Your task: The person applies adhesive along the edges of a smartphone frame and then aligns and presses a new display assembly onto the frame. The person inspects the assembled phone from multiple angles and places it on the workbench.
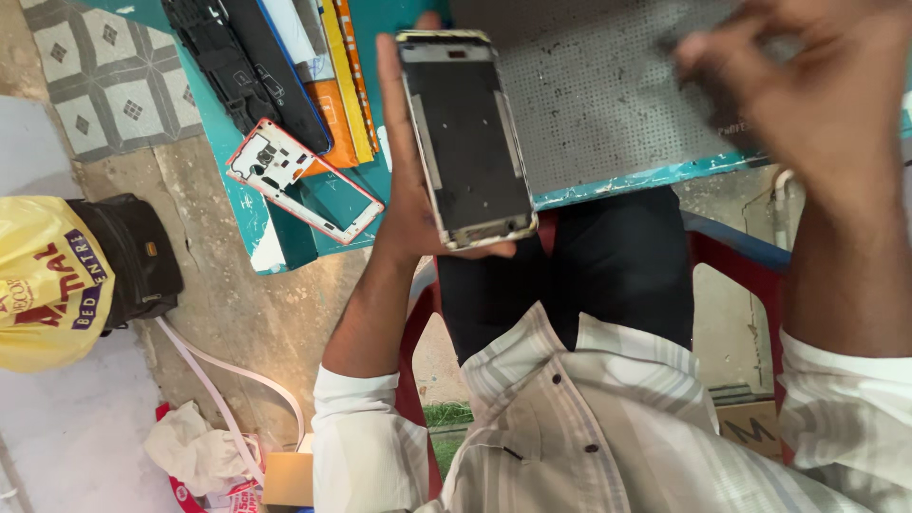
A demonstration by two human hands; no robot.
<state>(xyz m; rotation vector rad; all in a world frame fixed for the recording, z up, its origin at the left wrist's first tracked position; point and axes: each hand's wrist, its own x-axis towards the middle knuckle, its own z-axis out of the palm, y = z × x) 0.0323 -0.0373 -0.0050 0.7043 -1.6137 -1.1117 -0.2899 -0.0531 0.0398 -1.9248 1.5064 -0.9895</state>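
Phone frame (467,141) clamped in left hand (404,180), held above the mat's (608,180) near edge.
Right hand (817,90) blurred, grip cannot be told; frame could be dropped if the edge-only hold loosens.

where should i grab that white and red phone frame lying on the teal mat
Pinch the phone frame across its two long side rails near the middle, coming from above. It lies flat and is mostly hollow, so the thin rails are the only solid parts there.

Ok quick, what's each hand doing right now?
Left hand: closed around the phone frame.
Right hand: blurred above the grey mat; cannot tell.
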